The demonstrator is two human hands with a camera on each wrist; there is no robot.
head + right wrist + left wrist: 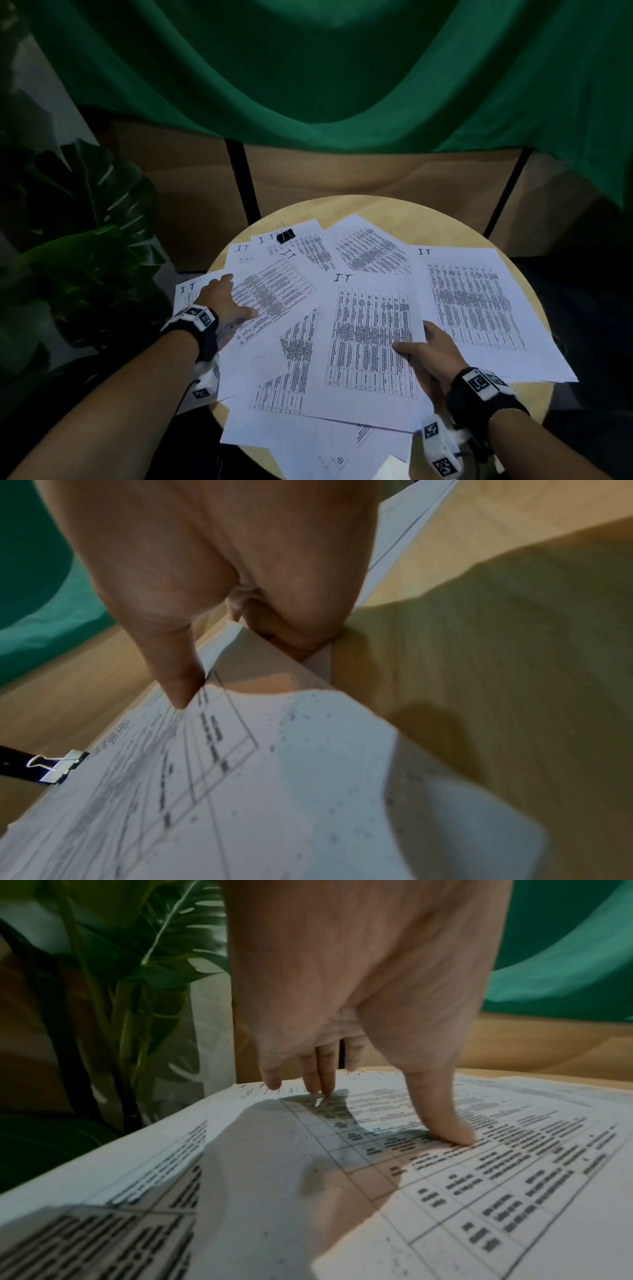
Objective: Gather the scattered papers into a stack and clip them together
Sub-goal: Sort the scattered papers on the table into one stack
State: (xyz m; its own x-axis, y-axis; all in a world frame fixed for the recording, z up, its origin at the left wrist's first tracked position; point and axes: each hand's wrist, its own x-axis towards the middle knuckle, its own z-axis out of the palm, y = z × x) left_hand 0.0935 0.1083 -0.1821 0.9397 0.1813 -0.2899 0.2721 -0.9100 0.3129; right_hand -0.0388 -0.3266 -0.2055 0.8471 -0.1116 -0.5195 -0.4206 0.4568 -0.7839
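Head view: printed papers (370, 335) are spread overlapping across a round wooden table (534, 294), several hanging past its near and left edges. A black binder clip (286, 235) is seen lying on the far sheets, near the table's back edge. The left hand (224, 303) is laid flat on a tilted sheet at the left, fingers spread and straight. The right hand (430, 353) is set at the right edge of the centre sheet, thumb on top, fingers tucked under that edge. A leafy plant (89, 219) stands left of the table; a green cloth (325, 68) is draped behind.

Left wrist view: the left hand (342, 988) is shown fingers extended, fingertips (455, 1134) pressed on the printed table of a sheet (445, 1177).

Right wrist view: the right hand (219, 569) is shown pinching a lifted sheet (274, 791), thumb on top, curled fingers beneath. The binder clip (60, 767) is visible at the far left, beyond the sheet's edge.
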